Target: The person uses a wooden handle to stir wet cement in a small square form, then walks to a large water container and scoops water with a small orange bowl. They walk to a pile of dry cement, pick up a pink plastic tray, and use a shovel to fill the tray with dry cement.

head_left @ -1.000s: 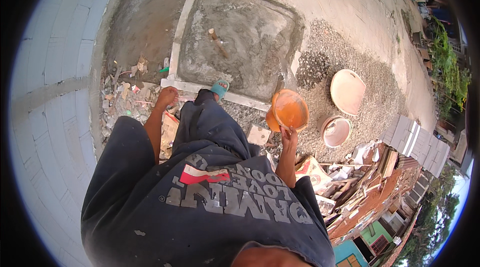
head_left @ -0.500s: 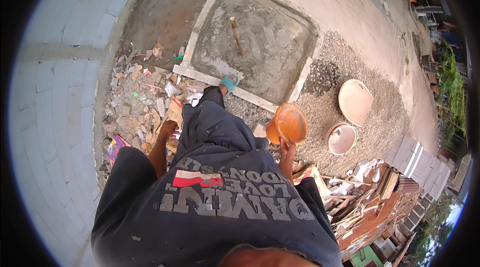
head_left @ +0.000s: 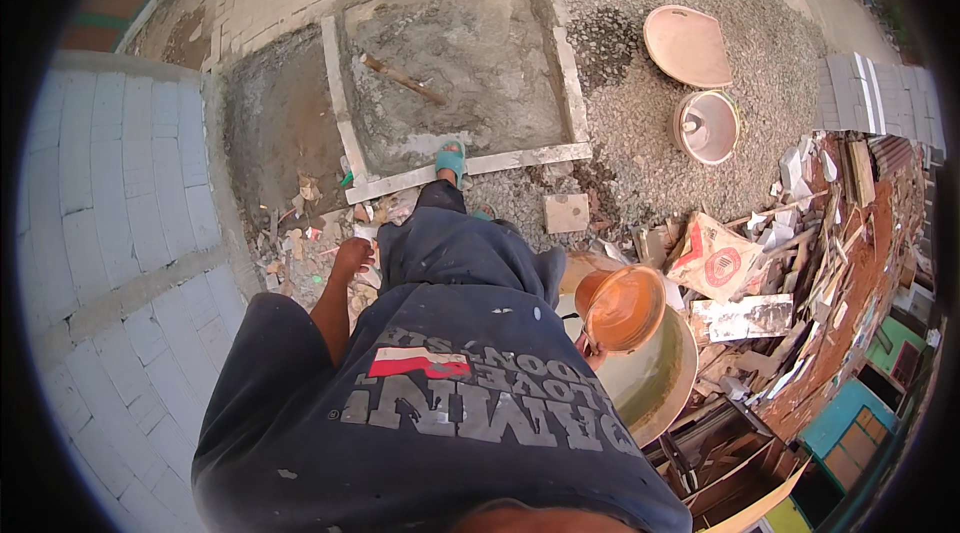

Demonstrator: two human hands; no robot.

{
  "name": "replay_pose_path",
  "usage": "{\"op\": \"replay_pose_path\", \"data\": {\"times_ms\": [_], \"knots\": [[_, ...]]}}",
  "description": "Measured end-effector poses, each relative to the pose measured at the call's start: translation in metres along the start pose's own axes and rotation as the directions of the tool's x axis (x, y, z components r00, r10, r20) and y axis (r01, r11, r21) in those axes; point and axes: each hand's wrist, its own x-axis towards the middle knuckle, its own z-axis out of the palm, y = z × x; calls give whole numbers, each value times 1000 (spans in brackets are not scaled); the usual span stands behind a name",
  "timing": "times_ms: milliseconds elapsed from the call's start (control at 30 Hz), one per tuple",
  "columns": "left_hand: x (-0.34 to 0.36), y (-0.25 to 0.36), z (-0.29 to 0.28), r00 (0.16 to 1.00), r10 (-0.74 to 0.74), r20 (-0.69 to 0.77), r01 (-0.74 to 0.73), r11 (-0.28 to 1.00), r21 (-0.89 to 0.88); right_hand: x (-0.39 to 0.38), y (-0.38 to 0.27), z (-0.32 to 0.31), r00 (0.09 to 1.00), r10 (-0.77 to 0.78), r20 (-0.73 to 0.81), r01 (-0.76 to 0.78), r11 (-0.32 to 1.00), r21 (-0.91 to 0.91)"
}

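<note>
Orange bucket (head_left: pixel 622 311) tilted, seen over round tub (head_left: pixel 688 388); right hand (head_left: pixel 594 357) grasps its near side. Left hand (head_left: pixel 354 256) curled, can't tell if holding anything. Best: firm 1-hand grip, wrist steady.

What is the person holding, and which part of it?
An orange bucket, held at its rim by the right hand; nothing shows in the left hand.

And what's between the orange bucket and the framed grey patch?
In the head view, a pale slab and gravel lie between the orange bucket and grey patch.
</note>
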Motion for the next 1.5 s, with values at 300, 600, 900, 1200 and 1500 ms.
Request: {"op": "replay_pose_path", "data": {"times_ms": [300, 600, 900, 1200, 1500], "knots": [[19, 125, 14, 956, 289, 49, -286, 880, 380, -18, -3, -87, 946, 222, -237, -197, 973, 123], [-14, 167, 15, 902, 381, 202, -406, 590, 698, 14, 88, -169, 829, -185, 528, 557, 371, -743], [-14, 172, 0, 965, 223, 135, -249, 634, 732, 79, 122, -178, 916, 394, -73, -395, 919, 7], [24, 174, -43, 939, 316, 137, -341, 793, 505, 46, 111, -5, 954, 157, -257, -248, 892, -377], [129, 160, -184, 921, 380, 81, -369, 790, 490, -64, 229, 226, 962, 222, 161, -53, 726, -686]]}}
